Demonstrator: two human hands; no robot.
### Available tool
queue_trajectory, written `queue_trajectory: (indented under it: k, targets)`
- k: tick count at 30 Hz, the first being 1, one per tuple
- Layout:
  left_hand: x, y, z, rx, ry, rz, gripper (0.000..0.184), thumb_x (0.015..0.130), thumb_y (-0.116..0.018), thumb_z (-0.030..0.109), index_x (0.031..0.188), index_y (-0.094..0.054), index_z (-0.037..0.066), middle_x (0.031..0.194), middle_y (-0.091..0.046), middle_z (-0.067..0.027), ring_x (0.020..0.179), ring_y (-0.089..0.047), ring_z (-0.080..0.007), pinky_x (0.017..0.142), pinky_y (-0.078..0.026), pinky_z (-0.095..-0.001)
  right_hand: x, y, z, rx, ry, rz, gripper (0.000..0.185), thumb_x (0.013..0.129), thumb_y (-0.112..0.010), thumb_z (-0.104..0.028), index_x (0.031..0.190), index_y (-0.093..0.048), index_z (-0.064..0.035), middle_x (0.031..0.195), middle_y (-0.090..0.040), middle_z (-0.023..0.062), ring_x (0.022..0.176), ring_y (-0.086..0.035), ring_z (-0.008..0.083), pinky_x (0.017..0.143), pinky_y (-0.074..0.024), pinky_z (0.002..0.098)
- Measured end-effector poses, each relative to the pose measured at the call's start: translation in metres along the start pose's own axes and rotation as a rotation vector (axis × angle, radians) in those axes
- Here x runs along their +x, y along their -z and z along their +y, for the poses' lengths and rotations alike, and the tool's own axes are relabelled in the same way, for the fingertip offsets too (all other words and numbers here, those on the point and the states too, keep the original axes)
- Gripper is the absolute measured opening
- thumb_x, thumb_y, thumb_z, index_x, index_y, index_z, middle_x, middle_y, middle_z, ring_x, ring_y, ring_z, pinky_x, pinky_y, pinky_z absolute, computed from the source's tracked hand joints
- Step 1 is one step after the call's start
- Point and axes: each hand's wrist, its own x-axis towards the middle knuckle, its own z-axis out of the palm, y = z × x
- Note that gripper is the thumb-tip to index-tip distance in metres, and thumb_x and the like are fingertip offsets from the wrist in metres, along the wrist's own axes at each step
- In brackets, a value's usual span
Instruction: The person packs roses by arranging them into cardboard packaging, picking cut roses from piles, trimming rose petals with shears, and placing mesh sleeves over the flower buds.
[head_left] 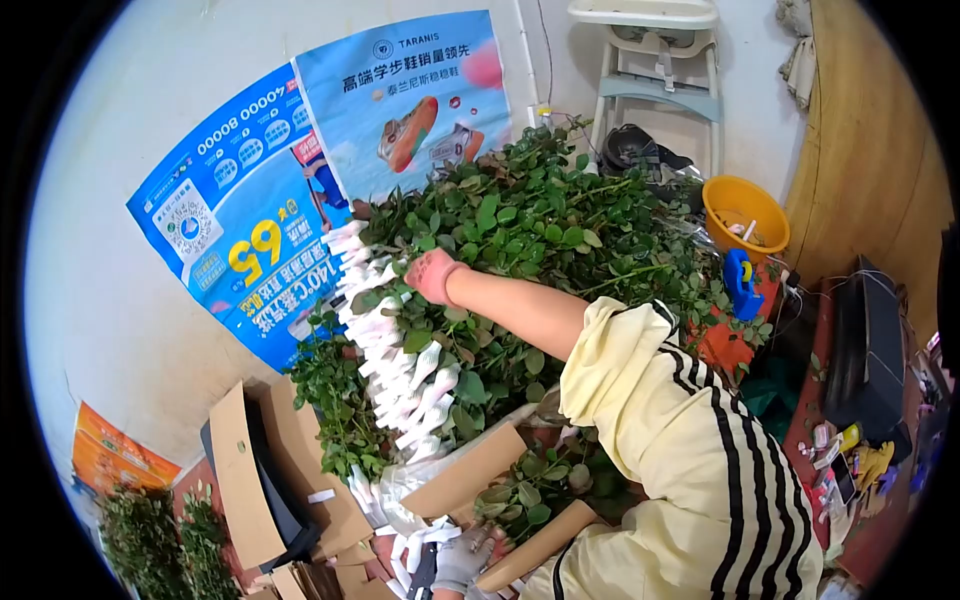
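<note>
White-sleeved heads (380,345) lined the left edge of the leafy heap (530,230), probably turned one way to avoid crushing. The right hand (432,276) lay beside them, the left hand (465,560) near a cardboard roll (540,545); whether either's fingers gripped, I couldn't tell.

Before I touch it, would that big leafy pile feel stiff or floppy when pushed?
The leafy pile would probably give springily rather than shift as one block, since its many leaves overlap loosely. A piece lifted out may snag, as those leaves crowd tightly together. The white-covered heads along its edge are perhaps delicate, since they look individually wrapped.
</note>
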Motion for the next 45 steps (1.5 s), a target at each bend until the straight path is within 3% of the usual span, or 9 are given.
queue_trajectory:
  k: [5, 8, 12, 14, 19, 24, 26, 31, 45]
  targets:
    - [0.001, 0.002, 0.001, -0.051, 0.029, -0.028, 0.047, 0.088, -0.045, 0.040, 0.127, -0.052, 0.014, 0.124, -0.055, -0.0117, 0.112, -0.054, -0.0262, 0.092, -0.044, -0.0338, -0.019, 0.025, 0.024, -0.065, 0.036, 0.014, 0.028, 0.084, -0.048, -0.013, 0.109, -0.058, -0.0092, 0.105, -0.062, 0.0095, 0.100, -0.060, 0.0245, 0.081, -0.0494, 0.0356]
    - [0.000, -0.008, -0.008, -0.098, -0.016, 0.047, 0.044, 0.086, -0.053, 0.034, 0.121, -0.056, 0.009, 0.119, -0.058, -0.0166, 0.109, -0.056, -0.0296, 0.092, -0.043, -0.0341, -0.049, 0.052, 0.103, -0.232, -0.283, 0.724, 0.027, 0.086, -0.040, -0.016, 0.109, -0.055, -0.0139, 0.094, -0.060, 0.0143, 0.084, -0.061, 0.0282, 0.072, -0.0486, 0.0413]
    - [-0.002, 0.001, 0.003, -0.039, 0.007, 0.043, 0.042, 0.085, -0.053, 0.033, 0.119, -0.058, 0.009, 0.110, -0.062, -0.0164, 0.101, -0.060, -0.0300, 0.087, -0.046, -0.0353, -0.155, 0.163, 0.248, -0.006, -0.867, 0.703, 0.032, 0.079, -0.049, -0.021, 0.107, -0.057, -0.0074, 0.096, -0.063, 0.0162, 0.088, -0.062, 0.0298, 0.079, -0.0490, 0.0396]
    - [-0.001, -0.006, -0.005, -0.082, -0.016, 0.070, 0.042, 0.084, -0.053, 0.031, 0.120, -0.057, 0.009, 0.116, -0.059, -0.0170, 0.108, -0.056, -0.0294, 0.092, -0.044, -0.0345, -0.232, 0.163, 0.359, 0.028, -0.909, 1.260, 0.027, 0.074, -0.061, -0.014, 0.097, -0.059, -0.0018, 0.084, -0.065, 0.0153, 0.070, -0.060, 0.0240, 0.064, -0.0492, 0.0343]
    - [-0.001, -0.011, -0.013, -0.090, -0.075, 0.115, 0.043, 0.082, -0.053, 0.033, 0.118, -0.059, 0.010, 0.118, -0.058, -0.0157, 0.110, -0.055, -0.0282, 0.093, -0.043, -0.0347, -0.419, 0.210, 0.334, -0.014, -1.368, 1.496, 0.026, 0.074, -0.056, -0.022, 0.093, -0.065, -0.0074, 0.099, -0.064, 0.0161, 0.089, -0.062, 0.0303, 0.080, -0.0477, 0.0374]
    - [-0.001, -0.010, -0.009, 0.026, -0.082, 0.084, 0.043, 0.086, -0.052, 0.033, 0.123, -0.054, 0.011, 0.123, -0.054, -0.0155, 0.109, -0.054, -0.0313, 0.091, -0.043, -0.0404, -0.435, 0.210, 0.260, 0.076, -0.745, 1.633, 0.028, 0.079, -0.061, -0.010, 0.105, -0.062, -0.0011, 0.095, -0.066, 0.0069, 0.086, -0.060, 0.0142, 0.079, -0.0460, 0.0264]
    - [0.008, -0.036, -0.037, 0.060, -0.197, 0.187, 0.044, 0.088, -0.052, 0.038, 0.122, -0.055, 0.010, 0.123, -0.054, -0.0161, 0.109, -0.054, -0.0317, 0.094, -0.042, -0.0397, -0.394, 0.200, 0.154, 0.017, -0.500, 1.381, 0.028, 0.072, -0.064, -0.015, 0.098, -0.063, -0.0054, 0.098, -0.065, 0.0121, 0.094, -0.061, 0.0296, 0.081, -0.0477, 0.0357]
    - [-0.008, -0.022, -0.011, -0.026, -0.176, 0.271, 0.042, 0.083, -0.053, 0.032, 0.119, -0.053, 0.009, 0.116, -0.057, -0.0160, 0.100, -0.058, -0.0319, 0.084, -0.046, -0.0395, -0.329, 0.121, -0.076, 0.110, 0.286, 0.180, 0.025, 0.065, -0.062, -0.013, 0.090, -0.060, -0.0165, 0.078, -0.049, 0.0092, 0.063, -0.054, 0.0259, 0.053, -0.0425, 0.0375]
    - [-0.008, -0.011, -0.002, -0.013, -0.025, 0.084, 0.044, 0.084, -0.049, 0.038, 0.121, -0.054, 0.015, 0.131, -0.048, -0.0111, 0.100, -0.059, -0.0299, 0.082, -0.047, -0.0399, -0.236, -0.103, -0.238, 0.197, 0.532, -0.259, 0.036, 0.085, -0.045, -0.013, 0.121, -0.049, -0.0087, 0.106, -0.056, 0.0184, 0.077, -0.064, 0.0256, 0.060, -0.0502, 0.0332]
